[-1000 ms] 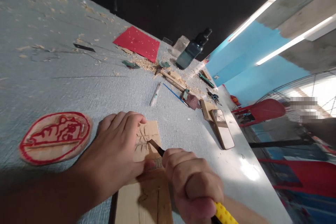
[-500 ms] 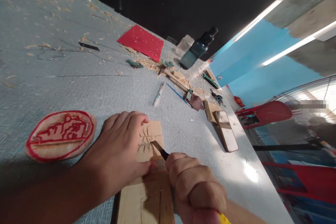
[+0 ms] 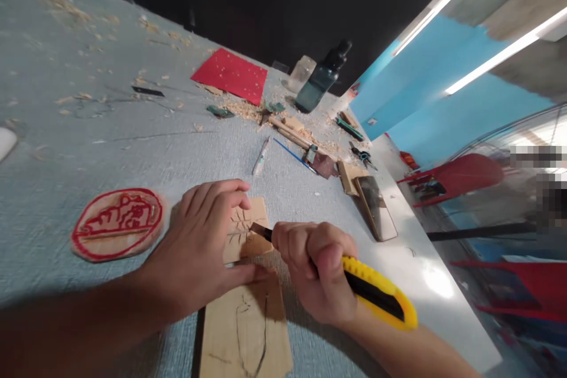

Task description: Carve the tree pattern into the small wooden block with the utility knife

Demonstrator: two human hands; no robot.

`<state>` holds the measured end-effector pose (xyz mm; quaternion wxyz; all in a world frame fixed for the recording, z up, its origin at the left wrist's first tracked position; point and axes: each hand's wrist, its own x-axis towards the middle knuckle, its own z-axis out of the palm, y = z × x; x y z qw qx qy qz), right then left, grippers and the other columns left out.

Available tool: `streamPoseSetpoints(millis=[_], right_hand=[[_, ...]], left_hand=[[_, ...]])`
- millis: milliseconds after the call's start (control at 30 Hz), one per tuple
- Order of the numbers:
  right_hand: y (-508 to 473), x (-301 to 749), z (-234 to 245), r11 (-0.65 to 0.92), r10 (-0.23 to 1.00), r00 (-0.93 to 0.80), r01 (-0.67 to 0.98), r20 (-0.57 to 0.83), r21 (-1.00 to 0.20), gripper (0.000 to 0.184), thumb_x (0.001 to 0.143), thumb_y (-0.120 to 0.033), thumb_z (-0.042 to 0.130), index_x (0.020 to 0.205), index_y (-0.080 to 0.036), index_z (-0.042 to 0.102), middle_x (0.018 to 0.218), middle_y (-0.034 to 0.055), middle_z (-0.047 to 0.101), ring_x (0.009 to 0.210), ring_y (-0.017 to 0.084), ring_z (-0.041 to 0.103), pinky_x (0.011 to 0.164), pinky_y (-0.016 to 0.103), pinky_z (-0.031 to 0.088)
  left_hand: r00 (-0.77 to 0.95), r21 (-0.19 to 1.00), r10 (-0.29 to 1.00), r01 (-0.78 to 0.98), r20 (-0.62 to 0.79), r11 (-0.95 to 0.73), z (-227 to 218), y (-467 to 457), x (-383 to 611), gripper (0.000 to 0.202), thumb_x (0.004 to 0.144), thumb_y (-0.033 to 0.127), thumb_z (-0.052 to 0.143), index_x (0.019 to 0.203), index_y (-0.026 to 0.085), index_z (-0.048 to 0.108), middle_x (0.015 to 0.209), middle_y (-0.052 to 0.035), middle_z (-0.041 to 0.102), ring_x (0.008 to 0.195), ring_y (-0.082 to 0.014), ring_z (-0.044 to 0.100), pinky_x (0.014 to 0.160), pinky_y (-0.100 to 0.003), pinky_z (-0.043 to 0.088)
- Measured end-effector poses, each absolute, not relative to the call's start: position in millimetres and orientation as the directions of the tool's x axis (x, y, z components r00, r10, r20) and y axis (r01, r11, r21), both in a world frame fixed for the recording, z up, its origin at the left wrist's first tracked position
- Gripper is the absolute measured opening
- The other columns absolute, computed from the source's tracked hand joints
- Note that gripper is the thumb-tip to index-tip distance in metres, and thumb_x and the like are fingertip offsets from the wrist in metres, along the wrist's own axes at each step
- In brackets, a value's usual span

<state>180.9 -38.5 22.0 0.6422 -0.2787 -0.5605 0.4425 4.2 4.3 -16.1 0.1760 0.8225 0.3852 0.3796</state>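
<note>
My right hand (image 3: 315, 263) is closed round a yellow and black utility knife (image 3: 383, 295). Its blade tip touches a small wooden block (image 3: 258, 209) with carved and drawn branching lines. From the left, my left hand (image 3: 197, 248) grips this block, fingers curled at its far side and thumb across its near end. Below lies a longer wooden board (image 3: 225, 336) bearing a drawn dark outline; the thumb rests by its top edge. An oval wooden plaque (image 3: 117, 245) with a red rim and red drawing lies left of my left hand.
Beyond the hands lie a white marker-like tube (image 3: 261, 156), a thin blue stick (image 3: 290, 152), wood shavings and a red sheet (image 3: 230, 75). A dark bottle (image 3: 322, 80) stands at the back. A phone (image 3: 376, 209) leans on a wood piece at right, near the table edge.
My right hand has turned, bringing the knife's yellow handle into view, and the blade lies flatter over the block. The small block now sits apart from the board, with a gap showing.
</note>
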Motion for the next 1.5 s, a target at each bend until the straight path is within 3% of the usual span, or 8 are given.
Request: streamPoseSetpoints(millis=[100, 167, 333, 500, 800, 1233, 1500], right_hand=[[-36.7, 183.7, 19.6, 0.439, 0.884, -0.030, -0.290, 0.467, -0.850, 0.045, 0.109, -0.044, 0.055, 0.073, -0.024, 0.036, 0.056, -0.0081, 0.031, 0.051, 0.011, 0.027, 0.055, 0.031, 0.027], [-36.5, 183.6, 17.3, 0.446, 0.878, -0.040, -0.294, 0.477, -0.845, 0.044, 0.109, -0.044, 0.054, 0.073, -0.024, 0.037, 0.057, -0.0081, 0.031, 0.052, 0.011, 0.027, 0.055, 0.031, 0.027], [-40.4, 183.8, 11.2, 0.512, 0.841, -0.039, -0.262, 0.539, -0.818, 0.043, 0.107, -0.043, 0.057, 0.073, -0.024, 0.039, 0.058, -0.0079, 0.033, 0.052, 0.011, 0.031, 0.055, 0.030, 0.028], [-41.4, 186.0, 5.8, 0.534, 0.831, -0.042, -0.219, 0.555, -0.817, 0.043, 0.105, -0.045, 0.058, 0.073, -0.025, 0.040, 0.058, -0.0085, 0.033, 0.050, 0.011, 0.031, 0.053, 0.030, 0.031], [-39.1, 194.9, 5.2, 0.569, 0.788, -0.133, -0.215, 0.601, -0.794, 0.033, 0.106, -0.038, 0.057, 0.079, -0.025, 0.044, 0.061, -0.0069, 0.039, 0.052, 0.011, 0.036, 0.052, 0.029, 0.029], [-38.7, 190.0, 2.2, 0.593, 0.782, -0.068, -0.227, 0.620, -0.773, 0.035, 0.105, -0.038, 0.057, 0.076, -0.026, 0.042, 0.059, -0.0079, 0.036, 0.050, 0.011, 0.035, 0.052, 0.029, 0.032], [-42.2, 188.4, 4.7, 0.572, 0.803, -0.064, -0.196, 0.592, -0.797, 0.037, 0.105, -0.039, 0.057, 0.074, -0.027, 0.042, 0.057, -0.0074, 0.036, 0.047, 0.012, 0.034, 0.050, 0.030, 0.032]], left_hand=[[0.378, 0.494, 0.627, 0.394, 0.681, -0.775, -5.6, -1.9, 0.0, 0.038, 0.090, 0.040, 0.081, 0.112, 0.026, 0.053, 0.135, -0.0097, 0.062, 0.123, -0.0309, 0.059, 0.101, -0.050, 0.044], [0.373, 0.420, 0.539, 0.355, 0.755, -0.835, -1.2, -4.9, -3.1, 0.023, 0.095, 0.031, 0.076, 0.108, 0.026, 0.058, 0.128, -0.0084, 0.062, 0.121, -0.0289, 0.059, 0.100, -0.049, 0.045], [0.385, 0.342, 0.431, 0.279, 0.816, -0.897, 3.1, -7.9, -5.9, 0.011, 0.095, 0.023, 0.073, 0.097, 0.026, 0.063, 0.118, -0.0076, 0.059, 0.112, -0.0276, 0.057, 0.096, -0.049, 0.045], [0.368, 0.335, 0.406, 0.243, 0.837, -0.910, 3.3, -10.1, -5.5, 0.013, 0.098, 0.027, 0.071, 0.086, 0.029, 0.064, 0.113, -0.0047, 0.054, 0.104, -0.0247, 0.053, 0.091, -0.047, 0.040], [0.431, 0.306, 0.404, 0.280, 0.807, -0.910, 0.3, -10.5, -9.1, 0.017, 0.095, 0.024, 0.077, 0.082, 0.030, 0.068, 0.114, -0.0040, 0.055, 0.106, -0.0259, 0.052, 0.099, -0.050, 0.034], [0.383, 0.366, 0.458, 0.291, 0.802, -0.884, 4.3, -12.9, -4.1, 0.023, 0.098, 0.022, 0.072, 0.086, 0.042, 0.075, 0.115, -0.0001, 0.057, 0.104, -0.0212, 0.053, 0.106, -0.050, 0.035], [0.401, 0.336, 0.458, 0.338, 0.793, -0.879, 4.7, -16.0, -7.7, 0.022, 0.096, 0.020, 0.072, 0.086, 0.039, 0.075, 0.114, 0.0041, 0.059, 0.104, -0.0181, 0.056, 0.103, -0.052, 0.040]])
